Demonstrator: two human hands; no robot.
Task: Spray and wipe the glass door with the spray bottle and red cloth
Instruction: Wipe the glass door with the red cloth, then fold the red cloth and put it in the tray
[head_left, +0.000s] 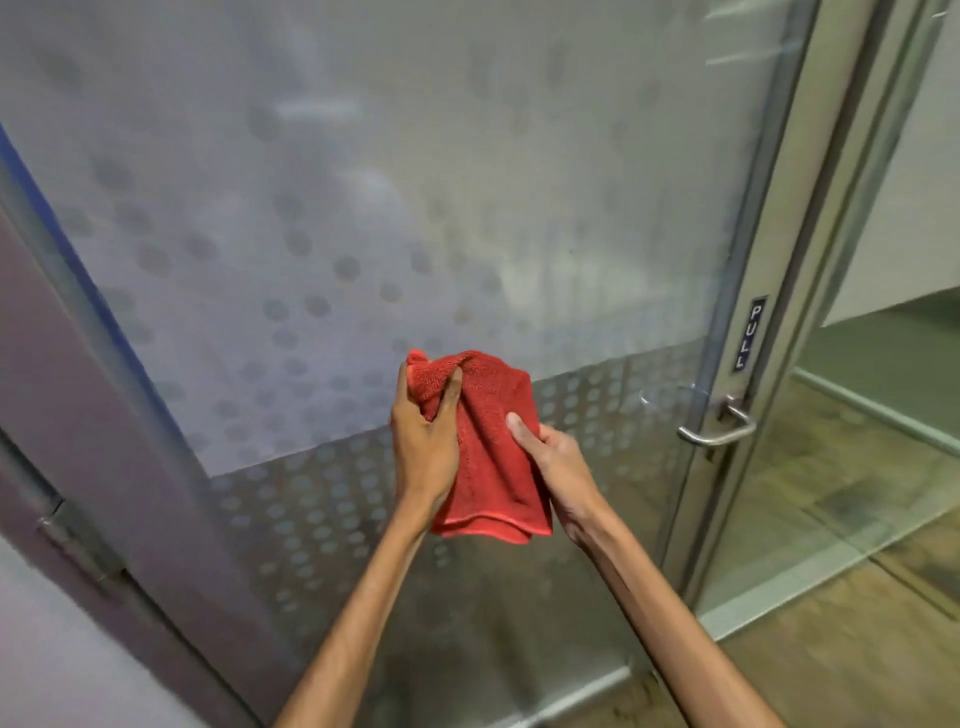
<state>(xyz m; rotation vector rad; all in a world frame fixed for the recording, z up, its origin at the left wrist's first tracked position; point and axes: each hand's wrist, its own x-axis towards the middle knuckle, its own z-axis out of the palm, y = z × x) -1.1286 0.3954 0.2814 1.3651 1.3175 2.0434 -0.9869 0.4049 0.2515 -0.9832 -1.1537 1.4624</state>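
Hands (423, 447) gripping red cloth (491, 457), glass door (363, 208)

The cloth (488, 447) hides the right hand's (558, 467) fingers (thumb shows); frosting blurs everything behind the door (363, 182).

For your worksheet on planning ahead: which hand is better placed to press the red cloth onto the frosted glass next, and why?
Probably the left hand. It grips the top of the red cloth, higher and closer to the frosted glass door; the right hand only pinches the cloth's side, lower down.
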